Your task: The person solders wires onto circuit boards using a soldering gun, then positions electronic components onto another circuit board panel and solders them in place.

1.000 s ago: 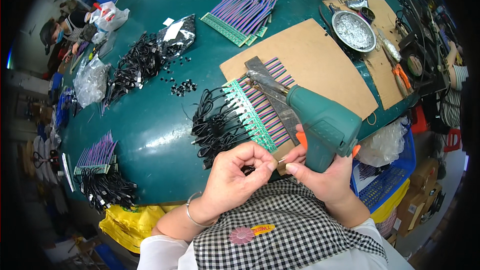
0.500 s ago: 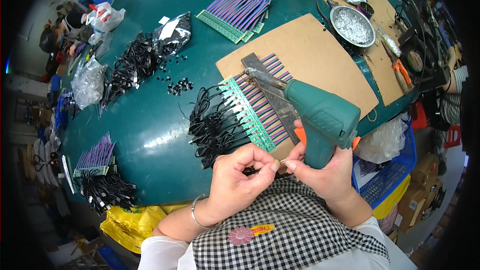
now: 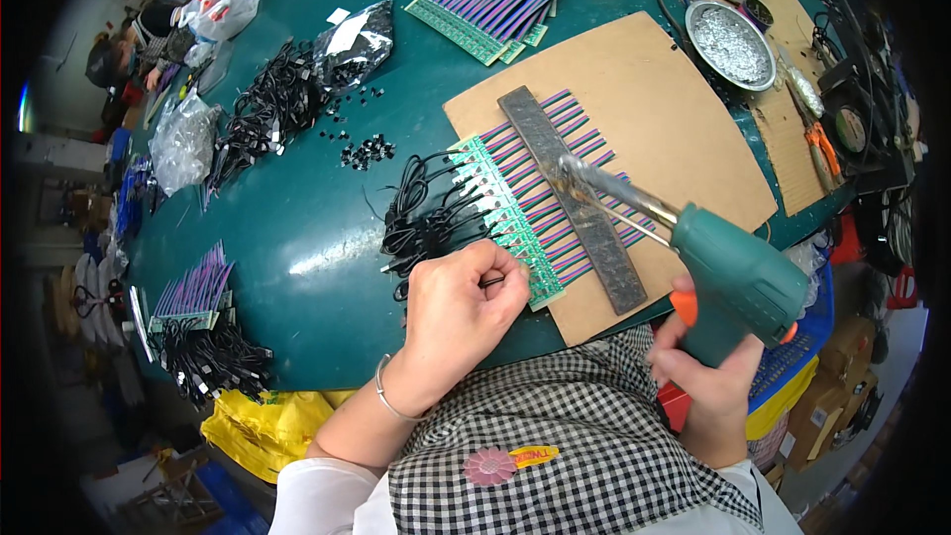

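Observation:
My right hand (image 3: pixel 715 376) is wrapped round the grip of a green soldering gun (image 3: pixel 741 277) with an orange trigger. Its metal tip points left, over the dark flat bar (image 3: pixel 580 208). That bar lies slanted across thin striped wires, which run from a green circuit board strip (image 3: pixel 510 223). Black cables (image 3: pixel 421 223) meet the strip's left side. My left hand (image 3: pixel 458 302) is closed in a pinch by the strip's near end, with a short piece of black cable showing at the fingers. The cable's tip is hidden.
Cardboard (image 3: pixel 684 119) lies under the strip on the green table (image 3: pixel 307 238). Farther back are more wired boards (image 3: pixel 485 15). A metal dish (image 3: pixel 731 45) stands at right, near orange-handled pliers (image 3: pixel 820 151). Cable bundles (image 3: pixel 267 104) and small black bits (image 3: pixel 367 152) lie left.
My hands have moved apart. The left went forward to the strip's near end; the right swung right with the soldering gun. The view has shifted slightly.

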### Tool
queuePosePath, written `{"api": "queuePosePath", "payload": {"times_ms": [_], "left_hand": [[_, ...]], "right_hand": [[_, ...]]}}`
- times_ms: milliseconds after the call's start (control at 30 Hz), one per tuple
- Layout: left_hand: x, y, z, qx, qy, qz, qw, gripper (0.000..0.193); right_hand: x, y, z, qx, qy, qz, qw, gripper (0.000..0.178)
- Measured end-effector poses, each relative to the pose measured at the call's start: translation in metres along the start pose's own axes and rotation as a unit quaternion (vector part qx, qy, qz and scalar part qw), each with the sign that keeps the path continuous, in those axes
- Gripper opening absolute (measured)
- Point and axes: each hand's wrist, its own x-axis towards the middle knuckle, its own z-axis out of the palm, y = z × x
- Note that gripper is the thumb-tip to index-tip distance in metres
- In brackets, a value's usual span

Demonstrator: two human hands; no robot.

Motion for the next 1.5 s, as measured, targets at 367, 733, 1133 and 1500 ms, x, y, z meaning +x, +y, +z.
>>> {"api": "queuePosePath", "payload": {"times_ms": [367, 733, 1133, 1500], "left_hand": [[0.011, 0.003, 0.001, 0.051, -0.009, -0.022, 0.998, 0.009], [0.013, 0.003, 0.000, 0.044, -0.017, -0.025, 0.999, 0.010], [0.013, 0.002, 0.002, 0.038, -0.008, -0.026, 0.999, 0.010], [0.010, 0.004, 0.001, 0.058, -0.006, -0.013, 0.998, 0.011]], "right_hand": [[-0.032, -0.001, -0.032, 0.066, 0.024, 0.108, 0.992, 0.052], [-0.032, 0.007, -0.034, 0.067, -0.002, 0.136, 0.989, 0.044], [-0.029, 0.003, -0.037, 0.090, 0.075, 0.068, 0.991, 0.059], [-0.037, 0.003, -0.043, 0.109, 0.021, 0.097, 0.989, 0.064]]}}
